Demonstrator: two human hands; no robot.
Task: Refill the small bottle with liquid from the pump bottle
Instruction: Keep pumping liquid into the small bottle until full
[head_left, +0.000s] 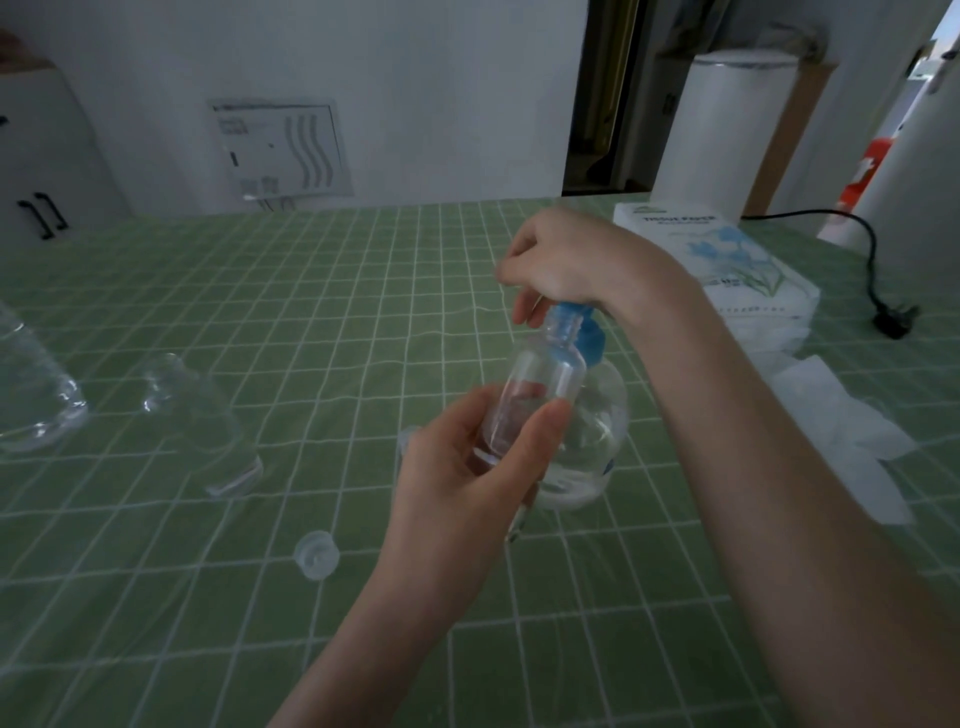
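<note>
The left hand (467, 467) held the small bottle (535, 384) just right of centre in the view. Its thumb and fingers were wrapped round the lower half, and the bottle was tilted so that its open mouth pointed up toward one o'clock. That mouth sat right under the blue pump head (587, 338) of the pump bottle (597, 431), which stood on the green checked tablecloth (260, 286) directly behind the small bottle, at about three o'clock from the left hand. The right hand (566, 260) came in from four o'clock and lay on top of the pump head with its fingers bent down over it, apparently clasping it to press. How hard it bore down could not be told. A clear cap (317, 558), likely the small bottle's, lay on the cloth at about seven o'clock from the left hand, well apart from it. Judging by this, the opening and lining-up were done and the pumping itself was under way. The small bottle looked mostly empty, with perhaps a little liquid near its base, though clear liquid in clear plastic was hard to read. Most of the filling probably remained, then setting the bottle down and putting the cap back on.
</note>
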